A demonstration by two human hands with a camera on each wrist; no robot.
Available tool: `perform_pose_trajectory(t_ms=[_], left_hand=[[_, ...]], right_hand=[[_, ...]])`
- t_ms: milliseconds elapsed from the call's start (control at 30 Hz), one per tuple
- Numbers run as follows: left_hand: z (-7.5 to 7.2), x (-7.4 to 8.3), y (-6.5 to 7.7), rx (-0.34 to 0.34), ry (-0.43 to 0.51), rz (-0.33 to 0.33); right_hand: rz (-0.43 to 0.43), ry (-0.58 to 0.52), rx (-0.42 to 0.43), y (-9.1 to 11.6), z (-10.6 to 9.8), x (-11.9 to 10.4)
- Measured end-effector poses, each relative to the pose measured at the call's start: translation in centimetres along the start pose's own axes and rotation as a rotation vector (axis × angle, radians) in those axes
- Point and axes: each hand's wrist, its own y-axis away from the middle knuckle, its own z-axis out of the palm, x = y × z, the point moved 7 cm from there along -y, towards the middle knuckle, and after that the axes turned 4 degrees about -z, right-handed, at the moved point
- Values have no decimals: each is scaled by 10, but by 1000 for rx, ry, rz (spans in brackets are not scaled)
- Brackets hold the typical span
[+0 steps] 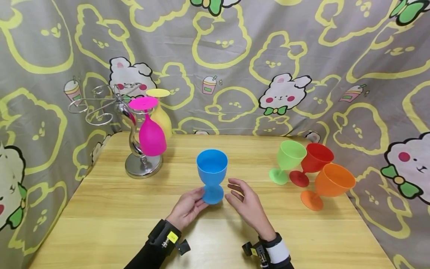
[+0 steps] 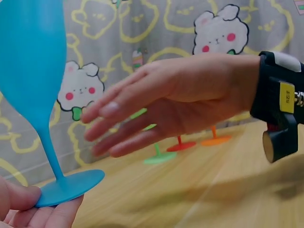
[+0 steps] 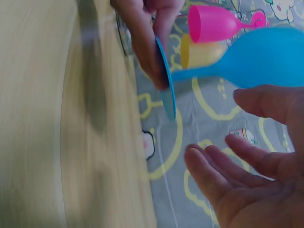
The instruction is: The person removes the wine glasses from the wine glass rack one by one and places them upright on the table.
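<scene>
A blue plastic goblet [image 1: 211, 168] is held upright above the table by my left hand [image 1: 188, 209], which pinches the edge of its round foot, thumb on top and fingers beneath. In the left wrist view, the goblet's foot [image 2: 71, 186] shows between that thumb and the fingers. Just right of the goblet is my right hand [image 1: 248, 205], its fingers spread and loosely bent, holding nothing. The right wrist view shows a gap between the right hand's fingers [image 3: 209, 175] and the blue bowl.
A chrome glass rack [image 1: 143, 168] with curled wire arms stands at the left, a magenta goblet [image 1: 152, 136] and a yellow goblet [image 1: 162, 119] hanging upside down from it. On the right, green [image 1: 291, 155], red [image 1: 315, 158] and orange [image 1: 334, 181] goblets stand upright on the wooden table [image 1: 235, 239].
</scene>
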Motion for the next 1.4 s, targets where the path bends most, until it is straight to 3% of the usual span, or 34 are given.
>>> perform_pose_trajectory(t_ms=[267,433,633,733,967,1133,1267,1400], left_hand=[[13,-8,-2,-14,8,10],[17,-8,-1,-6,22,24],[18,-6,1,-4,36,43],[17,-5,3,3,33,44],[19,-4,7,-7,26,44],[18,-3,9,10,21,49],[13,-1,10,72,-52,64],[9,10,13,212,-301,152]], right_hand=[[-78,17,-13,-5,17,-11],[-136,16,6,-3,21,-33],[-104,48,71,-4,23,-47],[-103,76,93,-5,24,-45],[-60,89,130,-12,25,-13],[-75,99,133,-12,24,-13],[-74,124,140,-12,20,-13],[-65,129,147,-14,13,-11]])
